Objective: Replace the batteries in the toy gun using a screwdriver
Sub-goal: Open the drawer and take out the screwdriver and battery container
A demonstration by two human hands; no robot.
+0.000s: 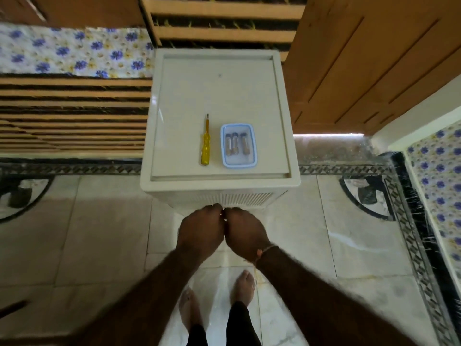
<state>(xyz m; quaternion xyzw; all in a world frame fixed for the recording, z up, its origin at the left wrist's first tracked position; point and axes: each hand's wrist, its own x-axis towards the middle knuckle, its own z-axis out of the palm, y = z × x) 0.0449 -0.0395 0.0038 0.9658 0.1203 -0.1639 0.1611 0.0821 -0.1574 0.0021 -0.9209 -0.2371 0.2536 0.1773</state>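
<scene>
Two hands meeting knuckle to knuckle, low and in front of a white plastic cabinet (172, 121): left hand (200, 232) and right hand (247, 234), backs up, fingers curling under and away from the lens. Nothing visibly grasped; whether clenched on something small underneath, impossible to tell. Thin thread bracelet (265, 250) circling the right wrist.

Beyond the fingertips, on the cabinet top and well apart from both hands: yellow-handled screwdriver (205, 146) lying flat, tip pointing away from the fingers, handle end toward them. Just beside it, on the right-hand side, small clear container (239, 146) with a blue rim, lying open and holding three batteries (235, 144) side by side, two touching, the third slightly apart. No toy gun showing anywhere in view.

Directly ahead of the knuckles, ribbed grille (245, 198) on the cabinet's front face, very near the fingertips; contact not discernible.

Below the wrists, two bare feet (245, 283) standing on pale marble floor tiles (99, 233). Far beyond the fingers, wooden slatted bed frame (74, 116), floral mattress (74, 51) and wooden door (361, 58) lying past the cabinet.
</scene>
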